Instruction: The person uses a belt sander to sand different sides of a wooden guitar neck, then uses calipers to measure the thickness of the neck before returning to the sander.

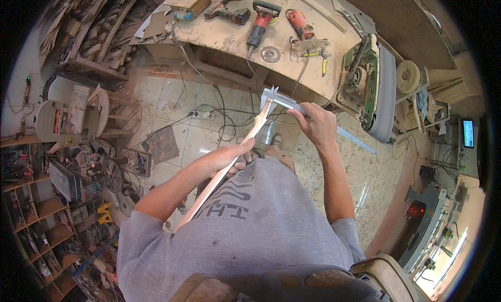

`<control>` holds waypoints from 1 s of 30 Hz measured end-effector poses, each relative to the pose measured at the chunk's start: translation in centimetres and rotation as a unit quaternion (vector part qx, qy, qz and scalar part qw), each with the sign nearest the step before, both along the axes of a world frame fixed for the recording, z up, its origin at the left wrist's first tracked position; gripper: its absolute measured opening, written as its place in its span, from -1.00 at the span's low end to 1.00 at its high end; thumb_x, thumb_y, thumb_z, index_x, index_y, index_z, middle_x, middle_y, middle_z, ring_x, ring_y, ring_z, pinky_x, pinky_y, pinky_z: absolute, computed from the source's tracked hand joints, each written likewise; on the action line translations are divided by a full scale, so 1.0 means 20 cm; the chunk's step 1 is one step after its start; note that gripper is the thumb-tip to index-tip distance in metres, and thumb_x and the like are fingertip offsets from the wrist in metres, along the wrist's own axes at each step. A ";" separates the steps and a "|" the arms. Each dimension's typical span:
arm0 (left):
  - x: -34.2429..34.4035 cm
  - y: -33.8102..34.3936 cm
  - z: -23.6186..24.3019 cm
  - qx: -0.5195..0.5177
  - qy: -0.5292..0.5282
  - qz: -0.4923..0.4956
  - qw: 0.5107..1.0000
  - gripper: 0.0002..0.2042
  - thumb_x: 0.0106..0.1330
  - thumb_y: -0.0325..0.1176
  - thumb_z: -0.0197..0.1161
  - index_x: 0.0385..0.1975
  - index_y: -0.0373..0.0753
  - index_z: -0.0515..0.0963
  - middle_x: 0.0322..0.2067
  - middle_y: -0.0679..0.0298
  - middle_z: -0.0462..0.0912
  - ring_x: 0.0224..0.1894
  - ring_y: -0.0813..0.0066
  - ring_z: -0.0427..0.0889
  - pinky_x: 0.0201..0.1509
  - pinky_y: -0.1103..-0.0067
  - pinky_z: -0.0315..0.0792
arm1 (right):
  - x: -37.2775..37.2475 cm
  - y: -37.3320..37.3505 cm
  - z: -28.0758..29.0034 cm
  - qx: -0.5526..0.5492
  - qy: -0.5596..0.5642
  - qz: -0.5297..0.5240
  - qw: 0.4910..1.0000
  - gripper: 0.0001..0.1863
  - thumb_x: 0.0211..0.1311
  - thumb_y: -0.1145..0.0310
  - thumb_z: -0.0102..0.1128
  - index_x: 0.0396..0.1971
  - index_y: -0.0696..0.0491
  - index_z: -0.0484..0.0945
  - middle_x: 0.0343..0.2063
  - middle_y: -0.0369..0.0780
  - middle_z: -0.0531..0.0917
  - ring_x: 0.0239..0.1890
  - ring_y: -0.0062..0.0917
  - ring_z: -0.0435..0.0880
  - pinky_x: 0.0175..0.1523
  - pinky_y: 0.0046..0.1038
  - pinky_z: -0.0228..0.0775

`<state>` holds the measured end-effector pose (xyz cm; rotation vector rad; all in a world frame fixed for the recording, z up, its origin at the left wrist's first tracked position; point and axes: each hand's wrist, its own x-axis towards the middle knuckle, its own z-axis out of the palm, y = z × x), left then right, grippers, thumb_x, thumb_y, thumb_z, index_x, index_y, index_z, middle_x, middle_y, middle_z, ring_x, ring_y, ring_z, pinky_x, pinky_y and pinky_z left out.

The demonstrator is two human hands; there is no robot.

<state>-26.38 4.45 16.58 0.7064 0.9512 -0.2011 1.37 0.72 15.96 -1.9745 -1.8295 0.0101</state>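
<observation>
My left hand [229, 158] is closed around the middle of a long, pale, curved wooden piece [257, 125], which runs from beside my shirt up and away from me. In my right hand [317, 125] is a metal vernier caliper [283, 100], its long beam [356, 140] reaching out to the right past my wrist. The caliper's jaws stand at the far, narrow tip of the wooden piece, one on each side of it. Whether both jaws press on the wood I cannot tell. Several fingers of the left hand are hidden behind the wood.
Ahead is a dusty workbench [224, 38] bearing a cordless drill [227, 14], two red power tools [259, 22] and a grinding disc [270, 54]. A green belt sander [371, 85] stands at right. Cables and a power strip [201, 114] lie on the tiled floor. Cluttered shelves [47, 208] fill the left.
</observation>
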 end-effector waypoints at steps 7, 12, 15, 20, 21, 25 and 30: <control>0.01 0.02 0.01 -0.002 -0.012 0.053 0.999 -0.45 0.29 0.24 0.00 -0.21 -0.24 0.40 -0.68 0.40 0.40 -0.77 0.62 0.46 -0.74 0.69 0.40 | 0.00 0.01 0.01 0.058 -0.019 -0.061 0.996 -0.59 0.11 -0.03 0.26 -0.48 0.06 0.54 -0.63 -0.19 0.58 -0.58 -0.32 0.60 -0.48 -0.36 0.40; -0.04 0.09 0.04 0.190 0.026 -0.013 0.981 -0.52 0.29 0.08 0.11 -0.15 -0.29 0.36 -0.54 0.16 0.58 -0.59 0.35 0.62 -0.58 0.50 0.53 | -0.07 0.02 0.17 0.045 0.141 -0.148 0.978 -0.56 0.19 0.11 0.23 -0.02 0.05 0.50 -0.47 -0.11 0.66 -0.45 -0.29 0.67 -0.37 -0.35 0.47; -0.05 0.08 -0.02 0.516 0.139 -0.167 0.828 -0.59 0.28 -0.06 0.16 -0.20 -0.33 0.32 -0.52 -0.03 0.60 -0.52 0.07 0.62 -0.47 0.29 0.51 | -0.13 0.01 0.23 0.068 0.121 -0.101 0.985 -0.55 0.23 0.19 0.18 0.11 -0.02 0.43 -0.36 -0.12 0.65 -0.42 -0.27 0.67 -0.36 -0.33 0.46; 0.02 0.04 0.06 0.622 0.180 -0.224 0.729 -0.68 0.30 -0.20 0.12 -0.23 -0.33 0.25 -0.59 -0.10 0.55 -0.47 -0.17 0.57 -0.37 0.10 0.41 | -0.15 -0.01 0.20 0.055 0.052 -0.067 0.995 -0.57 0.24 0.23 0.16 0.12 -0.06 0.43 -0.43 -0.19 0.61 -0.49 -0.31 0.62 -0.41 -0.33 0.44; 0.02 0.04 0.06 0.629 0.182 -0.233 0.719 -0.69 0.31 -0.22 0.11 -0.23 -0.33 0.25 -0.60 -0.08 0.56 -0.47 -0.15 0.58 -0.38 0.11 0.41 | -0.14 -0.02 0.16 0.052 0.044 -0.061 0.996 -0.57 0.24 0.24 0.16 0.12 -0.06 0.44 -0.45 -0.19 0.60 -0.51 -0.31 0.61 -0.43 -0.34 0.43; 0.07 0.05 0.06 0.630 0.204 -0.252 0.705 -0.71 0.32 -0.23 0.10 -0.23 -0.33 0.23 -0.61 -0.04 0.57 -0.51 -0.10 0.59 -0.43 0.11 0.41 | -0.15 -0.05 0.13 0.035 0.039 -0.053 0.997 -0.58 0.23 0.24 0.16 0.10 -0.06 0.45 -0.48 -0.20 0.58 -0.53 -0.32 0.60 -0.45 -0.35 0.43; 0.12 0.04 0.09 0.643 0.215 -0.277 0.681 -0.77 0.28 -0.33 0.08 -0.25 -0.34 0.26 -0.61 -0.04 0.59 -0.50 -0.03 0.64 -0.41 0.17 0.49 | -0.16 -0.06 0.07 0.040 0.039 -0.055 0.997 -0.59 0.23 0.23 0.16 0.09 -0.06 0.45 -0.49 -0.20 0.58 -0.53 -0.32 0.60 -0.47 -0.35 0.42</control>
